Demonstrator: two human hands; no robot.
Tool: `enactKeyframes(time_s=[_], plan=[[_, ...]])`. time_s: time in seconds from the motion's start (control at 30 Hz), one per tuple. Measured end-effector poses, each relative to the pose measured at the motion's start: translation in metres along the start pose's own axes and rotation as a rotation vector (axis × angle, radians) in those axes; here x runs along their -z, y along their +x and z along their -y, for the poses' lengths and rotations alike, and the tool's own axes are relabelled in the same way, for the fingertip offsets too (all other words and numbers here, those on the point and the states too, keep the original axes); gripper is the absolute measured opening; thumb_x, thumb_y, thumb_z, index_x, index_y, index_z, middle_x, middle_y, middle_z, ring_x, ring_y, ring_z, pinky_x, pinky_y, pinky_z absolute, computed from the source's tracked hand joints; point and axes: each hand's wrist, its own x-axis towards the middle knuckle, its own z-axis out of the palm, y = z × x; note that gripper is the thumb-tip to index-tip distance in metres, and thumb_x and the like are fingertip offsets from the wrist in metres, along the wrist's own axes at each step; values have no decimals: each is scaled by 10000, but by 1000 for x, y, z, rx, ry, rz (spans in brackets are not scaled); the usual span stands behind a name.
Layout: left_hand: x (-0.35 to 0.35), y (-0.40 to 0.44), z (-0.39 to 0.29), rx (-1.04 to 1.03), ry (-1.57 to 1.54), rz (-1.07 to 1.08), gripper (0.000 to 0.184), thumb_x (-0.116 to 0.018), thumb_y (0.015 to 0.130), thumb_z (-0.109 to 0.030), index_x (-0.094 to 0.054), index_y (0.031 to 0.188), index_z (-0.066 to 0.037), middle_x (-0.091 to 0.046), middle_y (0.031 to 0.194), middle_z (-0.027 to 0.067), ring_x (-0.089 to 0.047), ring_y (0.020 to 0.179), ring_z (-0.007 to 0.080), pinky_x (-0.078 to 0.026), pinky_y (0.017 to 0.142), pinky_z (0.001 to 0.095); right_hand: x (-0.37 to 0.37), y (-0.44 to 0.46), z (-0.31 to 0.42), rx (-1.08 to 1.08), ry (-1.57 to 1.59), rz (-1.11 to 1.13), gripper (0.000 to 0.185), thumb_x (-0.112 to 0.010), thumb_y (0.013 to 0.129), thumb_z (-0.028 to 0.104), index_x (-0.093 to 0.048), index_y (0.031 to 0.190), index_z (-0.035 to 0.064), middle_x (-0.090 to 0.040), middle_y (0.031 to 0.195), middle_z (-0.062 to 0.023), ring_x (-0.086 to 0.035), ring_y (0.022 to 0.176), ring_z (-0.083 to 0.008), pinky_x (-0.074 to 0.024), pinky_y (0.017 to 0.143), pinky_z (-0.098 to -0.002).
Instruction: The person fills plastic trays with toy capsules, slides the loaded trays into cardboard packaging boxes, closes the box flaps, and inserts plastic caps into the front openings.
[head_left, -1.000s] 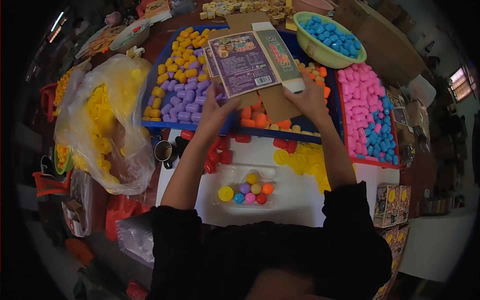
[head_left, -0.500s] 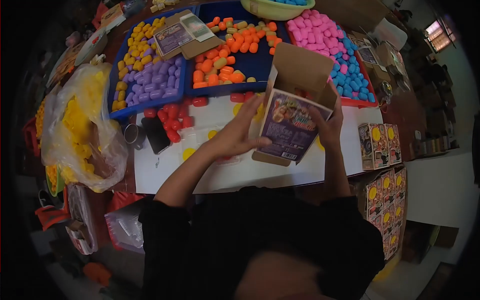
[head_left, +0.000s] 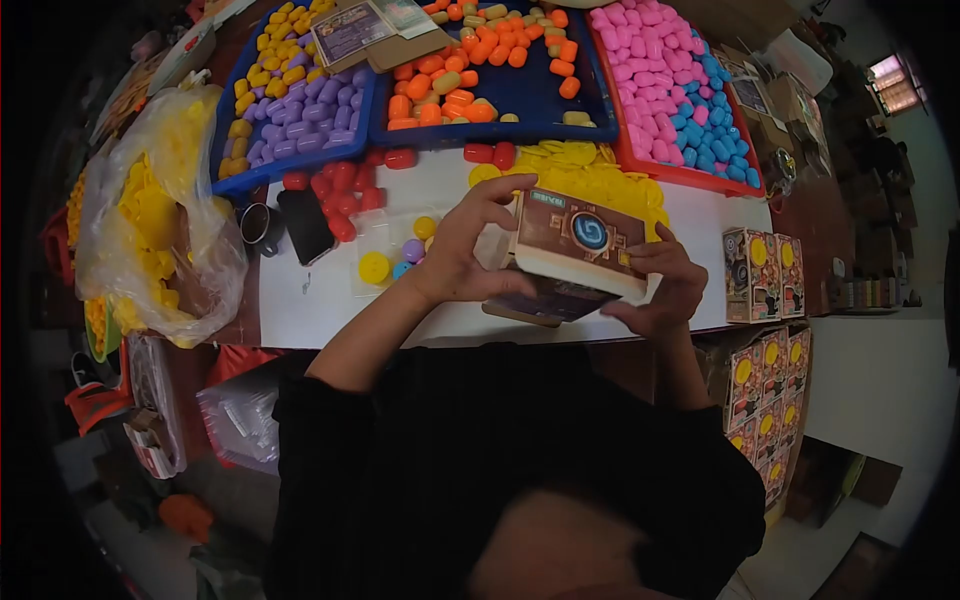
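The left hand (head_left: pixel 462 250) and right hand (head_left: pixel 668 288) hold a printed box (head_left: pixel 582 238) between them over the white desk's (head_left: pixel 310 322) near edge. Yellow discs (head_left: pixel 575 165) lie beyond; a gap separates the right hand from cartons (head_left: pixel 762 278) at the near right corner.

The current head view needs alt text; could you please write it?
A person's left hand and right hand hold a printed cardboard box over a white tabletop. Beyond lie yellow discs and trays of colorful capsules.

The white-topped desk (head_left: pixel 290 322) is bearing a mug (head_left: pixel 264 236), a black phone (head_left: pixel 305 226), red capsules (head_left: pixel 343 177), yellow discs (head_left: pixel 636 202) and a clear plastic tray (head_left: pixel 374 234).
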Motion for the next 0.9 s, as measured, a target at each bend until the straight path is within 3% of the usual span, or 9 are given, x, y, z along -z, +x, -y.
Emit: enactKeyframes(time_s=[0.13,0.2,0.27,0.5,0.57,0.63,0.7,0.77,0.9], plan=[[-8,-8,-22,121,-278,-103,639,-841,584,-317,-480,1072,-119,-353,1331,206,-403,1209,336,-366,960,400,9,38,42,-121,-149,356,493,-802,625,324,-520,921,49,-567,1046,-179,-550,987,-329,-388,924,-477],[-3,-8,-32,100,104,136,685,-830,597,-324,-442,1123,-119,-304,1347,217,-365,1230,355,-336,988,405,7,52,51,-192,-174,468,504,-797,622,315,-526,943,36,-537,1113,-202,-524,1033,-342,-388,913,-466],[-8,-15,-34,109,94,110,709,-823,603,-296,-414,1153,-114,-301,1346,215,-354,1235,359,-323,999,409,6,59,55,-240,-175,704,525,-784,625,272,-513,1005,32,-454,1226,-236,-476,1087,-373,-379,902,-457],[-29,-24,-30,104,32,-71,782,-797,619,-207,-341,1245,-98,-269,1355,211,-300,1265,362,-288,1025,425,-3,58,67,-288,-302,831,703,-737,689,309,-406,1261,69,-386,1295,-250,-434,1131,-397,-349,930,-509],[-35,-25,-25,108,-24,-109,819,-803,610,-207,-320,1264,-107,-268,1356,212,-304,1259,372,-288,1026,428,-11,51,69,-195,-614,897,872,-713,693,431,-291,1372,81,-290,1367,-249,-361,1217,-381,-306,947,-576],[-38,-25,-22,109,-83,-137,857,-809,602,-207,-299,1284,-115,-266,1357,213,-308,1253,381,-288,1026,431,-9,55,75,-202,-592,924,932,-701,678,472,-254,1385,59,-264,1393,-237,-321,1248,-384,-266,992,-534],[-40,-24,-20,16,-109,-203,722,-817,602,-195,-431,1211,-154,-265,1362,206,-310,1251,387,-292,1024,445,-5,59,73,-204,-573,947,994,-689,664,513,-217,1398,38,-239,1419,-224,-280,1279,-387,-225,1038,-491],[-39,-32,-13,-2,-124,-154,600,-816,609,-192,-501,1119,-163,-266,1360,204,-310,1251,387,-295,1022,451,3,61,63,-218,-319,924,1057,-678,633,588,-183,1409,70,-197,1433,-203,-228,1307,-379,-233,975,-624],[-27,-17,-23,-85,169,58,273,-804,635,-193,-626,839,-160,-267,1364,184,-299,1264,373,-294,1025,462,0,55,56,-260,-393,833,1069,-726,606,544,-209,1398,45,-265,1406,-187,-270,1291,-378,-261,1009,-543]])
